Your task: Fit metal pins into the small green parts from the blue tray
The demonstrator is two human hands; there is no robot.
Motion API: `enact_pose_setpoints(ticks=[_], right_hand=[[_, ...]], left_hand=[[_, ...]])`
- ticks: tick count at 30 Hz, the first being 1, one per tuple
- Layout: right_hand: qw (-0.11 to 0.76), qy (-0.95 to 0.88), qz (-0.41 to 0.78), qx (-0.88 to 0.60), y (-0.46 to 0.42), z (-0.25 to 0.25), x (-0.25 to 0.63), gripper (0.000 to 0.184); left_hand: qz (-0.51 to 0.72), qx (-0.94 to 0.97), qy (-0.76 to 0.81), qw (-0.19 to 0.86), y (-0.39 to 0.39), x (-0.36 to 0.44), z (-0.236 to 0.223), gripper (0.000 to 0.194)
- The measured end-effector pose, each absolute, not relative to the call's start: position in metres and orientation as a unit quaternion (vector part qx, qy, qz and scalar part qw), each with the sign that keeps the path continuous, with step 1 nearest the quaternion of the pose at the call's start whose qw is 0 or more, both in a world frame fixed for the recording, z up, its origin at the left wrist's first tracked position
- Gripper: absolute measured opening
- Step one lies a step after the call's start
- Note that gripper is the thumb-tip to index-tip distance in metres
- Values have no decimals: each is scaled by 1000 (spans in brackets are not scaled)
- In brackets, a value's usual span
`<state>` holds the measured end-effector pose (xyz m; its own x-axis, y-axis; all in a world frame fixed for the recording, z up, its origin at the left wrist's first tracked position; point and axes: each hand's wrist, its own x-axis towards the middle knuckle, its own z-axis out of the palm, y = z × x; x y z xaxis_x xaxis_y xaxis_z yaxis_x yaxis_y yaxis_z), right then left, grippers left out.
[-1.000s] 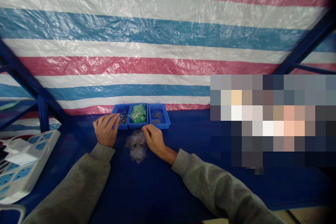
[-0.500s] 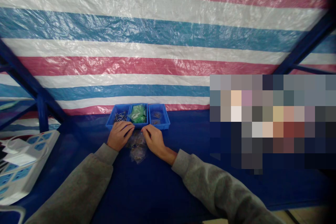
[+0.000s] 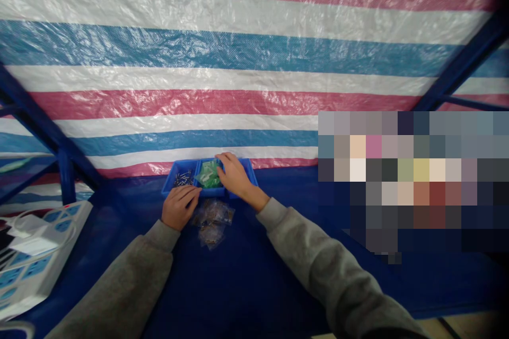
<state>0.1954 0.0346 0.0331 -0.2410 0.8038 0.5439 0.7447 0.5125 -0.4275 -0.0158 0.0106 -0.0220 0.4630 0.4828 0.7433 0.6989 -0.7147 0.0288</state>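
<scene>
My left hand [image 3: 181, 207] rests by the front of the left blue bin [image 3: 169, 183], its fingers loosely curved and nothing visible in them. Small metal pieces like screws [image 3: 183, 177] lie in that bin. My right hand [image 3: 235, 176] reaches over the right bin [image 3: 251, 177], thumb and fingers apart beside the green and clear plastic packets [image 3: 208, 175] in the middle bin [image 3: 212, 192]. It hides most of the right bin. In front of the bins, several clear plastic bags with small brownish parts [image 3: 213, 217] lie in a loose pile on the blue tabletop [image 3: 238, 286].
A white power strip [image 3: 51, 270] with blue sockets, a plug and a cable is at the left. A striped plastic sheet [image 3: 238, 100] hangs behind the table. Blue frame bars [image 3: 66, 169] slant at both sides. The area at the right is pixelated.
My right hand has moved up and forward from the clear bags to the bins, uncovering more of the pile. My left hand has barely moved.
</scene>
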Motion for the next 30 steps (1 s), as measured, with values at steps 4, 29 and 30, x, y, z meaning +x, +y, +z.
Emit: enact_pose_setpoints(ticks=[4, 29, 30], right_hand=[[227, -859, 53, -456, 67, 39, 193, 44], [1, -881, 15, -472, 88, 30, 159, 57], [4, -882, 11, -471, 88, 29, 160, 58]], left_hand=[[-393, -833, -358, 152, 11, -16, -22, 20], [-367, -839, -367, 165, 8, -14, -17, 19], [-368, -838, -367, 166, 8, -14, -17, 19]])
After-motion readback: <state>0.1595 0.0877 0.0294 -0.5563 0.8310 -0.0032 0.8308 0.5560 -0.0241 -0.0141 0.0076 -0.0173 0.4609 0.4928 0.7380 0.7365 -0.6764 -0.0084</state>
